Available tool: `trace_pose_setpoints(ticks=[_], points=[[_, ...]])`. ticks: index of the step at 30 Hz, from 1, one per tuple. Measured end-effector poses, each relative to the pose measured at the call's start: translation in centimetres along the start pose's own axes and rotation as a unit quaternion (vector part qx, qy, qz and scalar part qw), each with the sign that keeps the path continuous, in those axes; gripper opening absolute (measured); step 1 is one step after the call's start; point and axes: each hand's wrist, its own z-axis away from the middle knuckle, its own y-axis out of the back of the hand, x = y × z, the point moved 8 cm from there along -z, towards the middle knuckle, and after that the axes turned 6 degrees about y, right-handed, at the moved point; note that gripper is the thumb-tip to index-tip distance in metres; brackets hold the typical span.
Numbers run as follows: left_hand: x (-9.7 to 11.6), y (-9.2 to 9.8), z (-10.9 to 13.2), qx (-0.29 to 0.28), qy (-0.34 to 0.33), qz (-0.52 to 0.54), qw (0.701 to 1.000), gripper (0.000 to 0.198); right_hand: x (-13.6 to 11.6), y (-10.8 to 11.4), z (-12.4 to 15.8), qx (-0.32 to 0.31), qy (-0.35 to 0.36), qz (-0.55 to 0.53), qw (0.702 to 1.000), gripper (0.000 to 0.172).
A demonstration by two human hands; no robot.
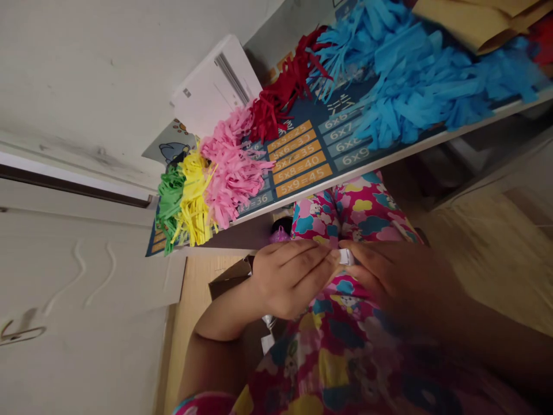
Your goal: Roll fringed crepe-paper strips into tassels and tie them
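Both my hands meet over my lap, which is covered in bright patterned fabric. My left hand has its fingers closed toward a small white piece, maybe tape or paper. My right hand pinches the same white piece from the other side. The piece is mostly hidden between my fingertips. Just above my hands is the edge of a small table topped with a multiplication chart.
On the table lie bunches of fringed paper: green, yellow, pink, red and a large blue heap. A white box lies behind them. A brown cardboard piece sits by my left wrist. Wooden floor lies on the right.
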Motion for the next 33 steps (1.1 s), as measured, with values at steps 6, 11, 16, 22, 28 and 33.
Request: trace_pose_setpoints(ticks=[6, 11, 16, 22, 28, 33], points=[[0.6, 0.9, -1.4, -0.068, -0.011, -0.031, 0.997, 0.011, -0.6, 0.6, -0.2, 0.013, 0.015, 0.02, 1.0, 0.052], [1.5, 1.0, -2.3, -0.147, -0.046, -0.069, 0.986, 0.025, -0.9, 0.4, -0.6, -0.024, 0.017, 0.013, 0.999, 0.051], [1.5, 0.9, -2.1, -0.135, -0.053, -0.054, 0.988, 0.025, -0.8, 0.1, -0.4, -0.044, 0.006, -0.005, 0.999, 0.045], [0.7, 0.2, -1.3, -0.127, -0.011, 0.0, 0.992, 0.024, -0.3, 0.2, -0.1, -0.04, -0.007, -0.007, 0.999, 0.049], [0.2, -0.4, -0.3, -0.059, 0.064, 0.065, 0.994, 0.028, 0.2, 0.2, 0.4, -0.015, -0.017, -0.017, 1.0, 0.048], [0.3, -0.8, 0.1, -0.007, 0.086, 0.06, 0.994, 0.025, 0.7, -0.8, 1.3, 0.018, -0.028, -0.061, 0.998, 0.034]])
